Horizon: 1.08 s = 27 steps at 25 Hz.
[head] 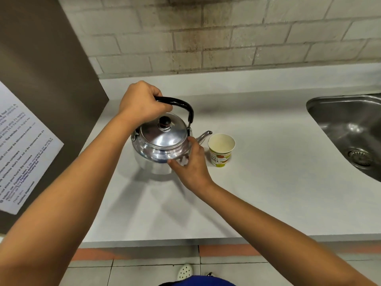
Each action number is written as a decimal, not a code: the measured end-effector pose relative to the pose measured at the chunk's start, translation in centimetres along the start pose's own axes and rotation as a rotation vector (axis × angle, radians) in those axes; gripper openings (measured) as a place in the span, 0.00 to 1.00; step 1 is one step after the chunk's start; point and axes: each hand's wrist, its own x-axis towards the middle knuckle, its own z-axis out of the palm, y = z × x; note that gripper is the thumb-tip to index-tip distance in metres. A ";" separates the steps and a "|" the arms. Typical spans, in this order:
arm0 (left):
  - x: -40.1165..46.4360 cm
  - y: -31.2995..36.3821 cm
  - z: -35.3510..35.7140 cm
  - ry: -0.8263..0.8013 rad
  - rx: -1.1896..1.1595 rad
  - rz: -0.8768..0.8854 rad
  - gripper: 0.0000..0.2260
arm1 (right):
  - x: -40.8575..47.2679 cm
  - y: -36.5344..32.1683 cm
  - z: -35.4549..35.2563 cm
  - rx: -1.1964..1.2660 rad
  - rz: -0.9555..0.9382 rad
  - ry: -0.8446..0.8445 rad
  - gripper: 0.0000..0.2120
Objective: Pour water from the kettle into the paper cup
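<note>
A shiny metal kettle (158, 149) with a black arched handle and a black lid knob stands on the white counter (257, 182). Its spout points right, towards a paper cup (221, 150) that stands upright and looks empty, just beyond the spout tip. My left hand (142, 102) is closed around the left part of the black handle. My right hand (190, 166) rests with spread fingers against the kettle's right side, below the spout.
A steel sink (350, 129) is set into the counter at the right. A brown panel with a printed notice (20, 149) rises on the left. A brick wall runs behind. The counter's front edge lies near me, tiled floor below.
</note>
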 end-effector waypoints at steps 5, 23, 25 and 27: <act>0.4 0.6 0.1 -0.024 0.056 0.085 0.11 | 0.1 0.2 0.4 -0.001 0.032 0.024 0.37; 1.7 3.2 0.2 -0.105 0.223 0.267 0.08 | 0.3 -0.4 0.7 0.053 0.089 0.067 0.38; 1.8 3.6 0.3 -0.109 0.241 0.290 0.08 | 0.4 -0.4 0.8 0.069 0.084 0.074 0.38; 1.9 4.1 0.2 -0.111 0.266 0.313 0.08 | 0.5 -0.5 0.8 0.093 0.084 0.080 0.38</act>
